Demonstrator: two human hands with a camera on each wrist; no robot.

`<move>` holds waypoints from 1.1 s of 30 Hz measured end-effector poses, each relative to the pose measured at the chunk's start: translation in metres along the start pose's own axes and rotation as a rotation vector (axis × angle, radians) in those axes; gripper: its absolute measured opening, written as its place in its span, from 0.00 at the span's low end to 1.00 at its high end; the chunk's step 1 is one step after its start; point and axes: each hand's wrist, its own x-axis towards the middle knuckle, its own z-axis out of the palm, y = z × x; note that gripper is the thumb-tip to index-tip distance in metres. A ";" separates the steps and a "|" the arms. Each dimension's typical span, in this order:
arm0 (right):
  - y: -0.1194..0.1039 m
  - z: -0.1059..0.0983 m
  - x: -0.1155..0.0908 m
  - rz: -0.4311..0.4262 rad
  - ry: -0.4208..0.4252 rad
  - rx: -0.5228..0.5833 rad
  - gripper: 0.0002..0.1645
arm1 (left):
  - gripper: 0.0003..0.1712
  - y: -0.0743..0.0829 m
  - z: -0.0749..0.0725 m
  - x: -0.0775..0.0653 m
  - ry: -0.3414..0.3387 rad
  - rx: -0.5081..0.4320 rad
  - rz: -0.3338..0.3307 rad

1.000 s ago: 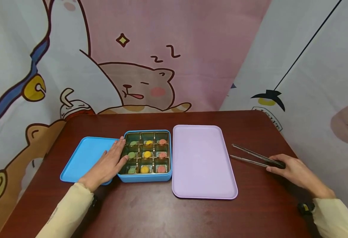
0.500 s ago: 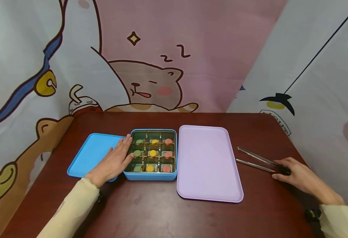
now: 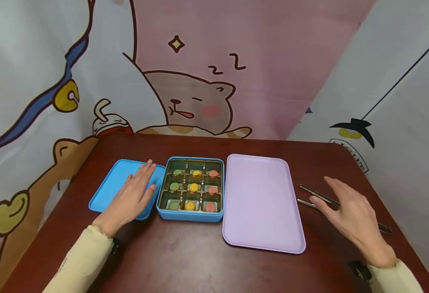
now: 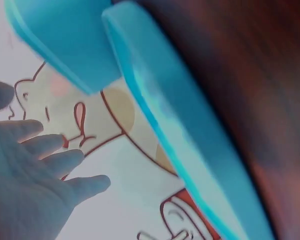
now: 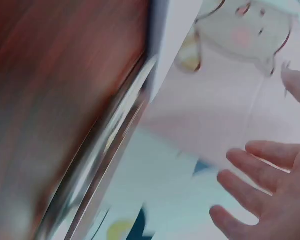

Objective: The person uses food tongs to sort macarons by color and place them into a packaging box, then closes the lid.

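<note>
My left hand (image 3: 128,199), fingers spread and straight, hovers over the blue lid (image 3: 108,183), left of the blue box (image 3: 190,216). In the box, a gold divided insert holds several small round sweets: green (image 3: 174,186), yellow (image 3: 194,187) and pink (image 3: 210,207), in separate columns. My right hand (image 3: 351,215) is raised with its fingers extended, over the metal tongs (image 3: 318,194), which lie on the table right of the tray and are partly hidden by the hand. The right wrist view shows the tongs (image 5: 97,155) apart from the fingers (image 5: 255,167).
A lilac tray (image 3: 263,203) lies flat just right of the box. All stand on a dark red-brown table (image 3: 185,260). A printed cartoon curtain (image 3: 265,73) hangs right behind the table's far edge.
My right hand has let go of the tongs and moved up and left over them. My left hand has lifted off the box's left edge. The head view has shifted slightly.
</note>
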 end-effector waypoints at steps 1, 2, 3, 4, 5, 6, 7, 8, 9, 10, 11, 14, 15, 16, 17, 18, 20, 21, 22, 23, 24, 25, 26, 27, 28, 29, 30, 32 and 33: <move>-0.010 0.004 0.004 -0.018 0.023 0.013 0.46 | 0.40 -0.002 -0.004 -0.003 0.011 -0.005 -0.006; -0.019 0.007 0.007 -0.036 0.035 0.026 0.46 | 0.41 -0.004 -0.009 -0.007 0.023 -0.007 -0.013; -0.028 0.011 0.010 -0.057 0.036 0.039 0.46 | 0.42 -0.006 -0.012 -0.010 0.035 -0.006 -0.022; -0.036 0.014 0.011 -0.072 0.035 0.048 0.46 | 0.42 -0.008 -0.015 -0.012 0.044 -0.003 -0.025; -0.044 0.017 0.013 -0.088 0.030 0.053 0.46 | 0.43 -0.010 -0.017 -0.014 0.059 0.001 -0.026; -0.052 0.019 0.014 -0.106 0.022 0.057 0.47 | 0.42 -0.013 -0.019 -0.016 0.077 0.011 -0.030; -0.060 0.022 0.015 -0.129 0.020 0.065 0.46 | 0.42 -0.017 -0.020 -0.018 0.098 0.022 -0.032; -0.067 0.025 0.017 -0.157 0.018 0.069 0.46 | 0.41 -0.021 -0.021 -0.020 0.121 0.035 -0.031; -0.074 0.028 0.019 -0.184 0.014 0.072 0.46 | 0.40 -0.025 -0.022 -0.022 0.145 0.046 -0.027; -0.081 0.031 0.020 -0.215 0.012 0.075 0.46 | 0.40 -0.030 -0.023 -0.024 0.168 0.055 -0.022; -0.088 0.034 0.022 -0.247 0.010 0.076 0.45 | 0.39 -0.034 -0.024 -0.025 0.191 0.065 -0.018; -0.106 0.044 0.026 -0.340 -0.017 0.076 0.45 | 0.39 -0.048 -0.027 -0.028 0.227 0.078 -0.015; -0.111 0.047 0.028 -0.366 -0.030 0.073 0.46 | 0.40 -0.053 -0.029 -0.029 0.227 0.080 -0.019; -0.116 0.049 0.029 -0.389 -0.047 0.070 0.47 | 0.41 -0.058 -0.030 -0.029 0.223 0.083 -0.028; -0.121 0.052 0.030 -0.408 -0.066 0.066 0.48 | 0.42 -0.062 -0.031 -0.030 0.212 0.086 -0.041; -0.126 0.054 0.032 -0.426 -0.084 0.063 0.49 | 0.44 -0.067 -0.033 -0.031 0.196 0.087 -0.058; -0.135 0.057 0.034 -0.450 -0.119 0.055 0.51 | 0.46 -0.076 -0.036 -0.031 0.157 0.090 -0.089; -0.139 0.058 0.036 -0.459 -0.136 0.050 0.51 | 0.48 -0.080 -0.037 -0.031 0.134 0.091 -0.106; -0.144 0.060 0.037 -0.465 -0.154 0.045 0.52 | 0.49 -0.086 -0.037 -0.032 0.110 0.092 -0.125; -0.147 0.061 0.038 -0.469 -0.175 0.039 0.53 | 0.51 -0.091 -0.037 -0.033 0.085 0.090 -0.143; -0.151 0.063 0.039 -0.474 -0.192 0.031 0.53 | 0.52 -0.096 -0.038 -0.033 0.061 0.090 -0.159; -0.154 0.065 0.040 -0.477 -0.212 0.024 0.54 | 0.53 -0.101 -0.038 -0.034 0.040 0.087 -0.172; -0.157 0.068 0.041 -0.481 -0.231 0.016 0.55 | 0.54 -0.107 -0.039 -0.034 0.019 0.086 -0.184; -0.160 0.070 0.042 -0.486 -0.247 0.007 0.56 | 0.55 -0.111 -0.040 -0.034 -0.005 0.088 -0.199; -0.163 0.073 0.043 -0.490 -0.263 0.000 0.57 | 0.56 -0.116 -0.040 -0.035 -0.028 0.090 -0.209; -0.165 0.075 0.043 -0.493 -0.277 -0.005 0.57 | 0.57 -0.120 -0.042 -0.035 -0.049 0.091 -0.215; -0.167 0.077 0.043 -0.497 -0.289 -0.009 0.59 | 0.58 -0.124 -0.043 -0.035 -0.070 0.094 -0.219; -0.169 0.080 0.044 -0.496 -0.313 -0.014 0.60 | 0.58 -0.132 -0.045 -0.033 -0.107 0.098 -0.219; -0.170 0.081 0.045 -0.494 -0.325 -0.015 0.61 | 0.58 -0.136 -0.046 -0.032 -0.126 0.096 -0.218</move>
